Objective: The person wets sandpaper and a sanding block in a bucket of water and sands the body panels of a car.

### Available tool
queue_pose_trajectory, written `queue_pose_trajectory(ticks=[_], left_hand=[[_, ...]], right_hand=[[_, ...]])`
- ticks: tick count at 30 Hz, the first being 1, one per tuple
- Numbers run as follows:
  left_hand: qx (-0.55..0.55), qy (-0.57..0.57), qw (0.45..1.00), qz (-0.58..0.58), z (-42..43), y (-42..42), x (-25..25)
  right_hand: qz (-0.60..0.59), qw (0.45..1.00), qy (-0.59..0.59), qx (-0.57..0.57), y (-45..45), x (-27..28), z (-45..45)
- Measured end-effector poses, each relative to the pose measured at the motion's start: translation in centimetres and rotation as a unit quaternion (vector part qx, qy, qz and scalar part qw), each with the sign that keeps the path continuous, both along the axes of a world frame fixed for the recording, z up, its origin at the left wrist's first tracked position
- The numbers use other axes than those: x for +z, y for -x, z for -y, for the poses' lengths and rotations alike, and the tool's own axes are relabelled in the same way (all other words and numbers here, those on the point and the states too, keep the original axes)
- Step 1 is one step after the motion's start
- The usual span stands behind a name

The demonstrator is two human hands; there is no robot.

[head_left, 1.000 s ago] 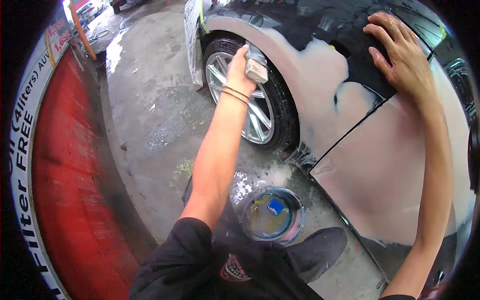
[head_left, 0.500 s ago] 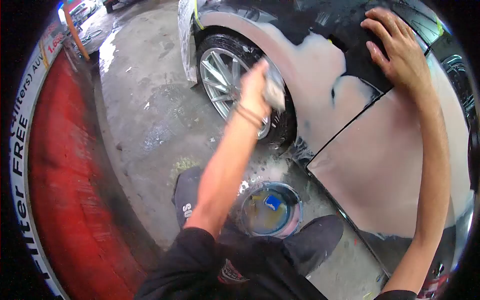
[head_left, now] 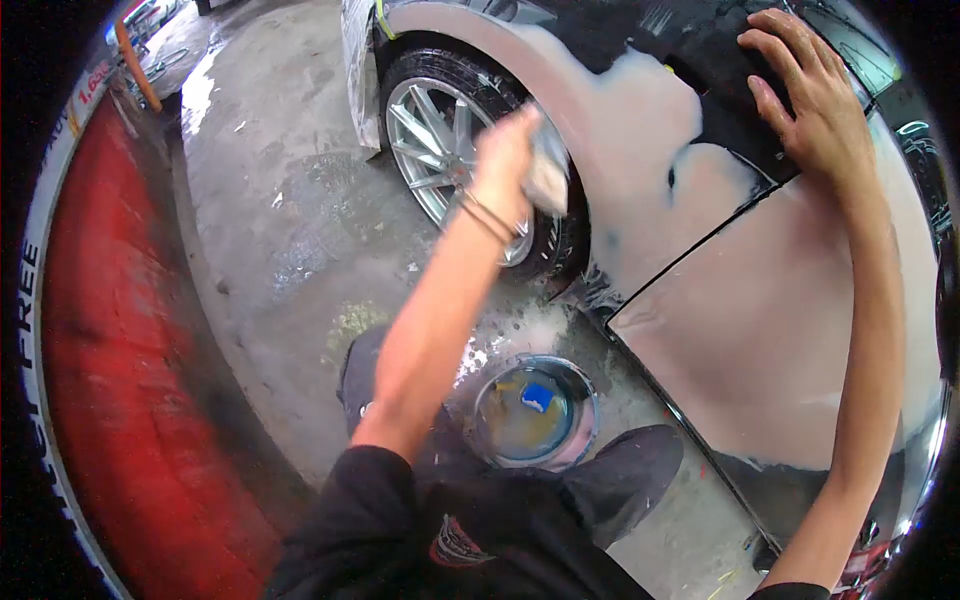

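Observation:
My left hand (head_left: pixel 505 165), smeared by motion, is closed around a sanding block (head_left: pixel 546 182) wrapped in pale paper. It is at the edge of the wheel arch, in front of the tire (head_left: pixel 560 245). The car's fender (head_left: pixel 625 130) carries patches of pinkish-grey filler over dark paint. My right hand (head_left: pixel 815 105) lies with fingers spread on the dark, wet upper panel, above the seam of the door (head_left: pixel 760 320), and holds nothing.
Between my legs stands a bucket (head_left: pixel 590 430) of cloudy water with a blue piece (head_left: pixel 537 398) in it. A red lettered board (head_left: pixel 120 350) runs along the left. Clear plastic sheeting (head_left: pixel 361 80) hangs at the car's end beyond the wheel.
My left hand has moved right and down with the block, from over the wheel to the arch edge. My right hand keeps its place on the panel. The view has shifted slightly.

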State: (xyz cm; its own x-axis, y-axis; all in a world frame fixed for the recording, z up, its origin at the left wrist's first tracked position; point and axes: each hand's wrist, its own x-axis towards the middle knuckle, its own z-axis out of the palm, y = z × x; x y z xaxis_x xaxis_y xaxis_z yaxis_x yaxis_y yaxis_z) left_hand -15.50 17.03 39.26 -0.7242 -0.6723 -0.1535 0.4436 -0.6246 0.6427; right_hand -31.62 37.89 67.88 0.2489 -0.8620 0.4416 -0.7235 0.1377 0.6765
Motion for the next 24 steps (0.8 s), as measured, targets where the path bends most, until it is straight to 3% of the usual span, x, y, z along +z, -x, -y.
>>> queue_pose_trajectory(ticks=[2, 5, 6, 8, 9, 12, 14, 16, 18, 19, 22, 24], left_hand=[[0.008, -0.026, 0.991, -0.13, 4.6, -0.7, 1.3], [0.07, -0.005, 0.991, -0.118, 1.0, -0.1, 1.1], [0.098, 0.007, 0.994, -0.05, -1.4, 1.4, -0.9], [0.139, 0.141, 0.977, 0.077, -7.4, 2.4, -4.9], [0.131, 0.121, 0.983, 0.047, -9.5, 3.0, -7.4], [0.036, 0.104, 0.989, 0.099, -9.7, 1.4, -7.1], [0.086, 0.113, 0.989, 0.03, -5.4, 2.3, -5.2], [0.038, -0.016, 0.999, -0.02, -0.8, -0.5, 1.2], [0.021, -0.03, 0.987, -0.155, 3.5, -0.8, 1.4], [0.04, -0.023, 0.986, -0.16, 3.2, -0.5, 1.1], [0.21, 0.144, 0.967, 0.019, -3.2, 1.7, -2.9], [0.255, 0.239, 0.93, 0.117, -10.5, 2.2, -5.7]], right_hand=[[0.014, 0.998, -0.007, 0.066, 11.0, 0.4, 0.6], [-0.016, 0.999, 0.013, -0.038, -1.1, -0.4, 0.1], [-0.02, 0.997, 0.024, -0.074, -6.2, -0.9, -0.1], [-0.018, 0.997, 0.012, -0.069, -6.3, -0.8, -0.1], [-0.018, 0.998, 0.009, -0.063, -6.2, -0.7, 0.0], [-0.018, 0.999, 0.018, -0.048, -5.0, -1.0, 0.1], [-0.021, 0.997, 0.032, -0.06, -5.0, -1.2, 0.1], [-0.034, 0.997, 0.034, -0.068, -5.6, -1.5, 0.0], [-0.032, 0.997, 0.033, -0.066, -5.8, -1.5, -0.1], [-0.022, 0.997, 0.034, -0.063, -5.5, -1.4, -0.1], [-0.032, 0.997, 0.03, -0.064, -5.6, -1.4, -0.2], [-0.024, 0.997, 0.016, -0.068, -5.5, -1.0, -0.3]])
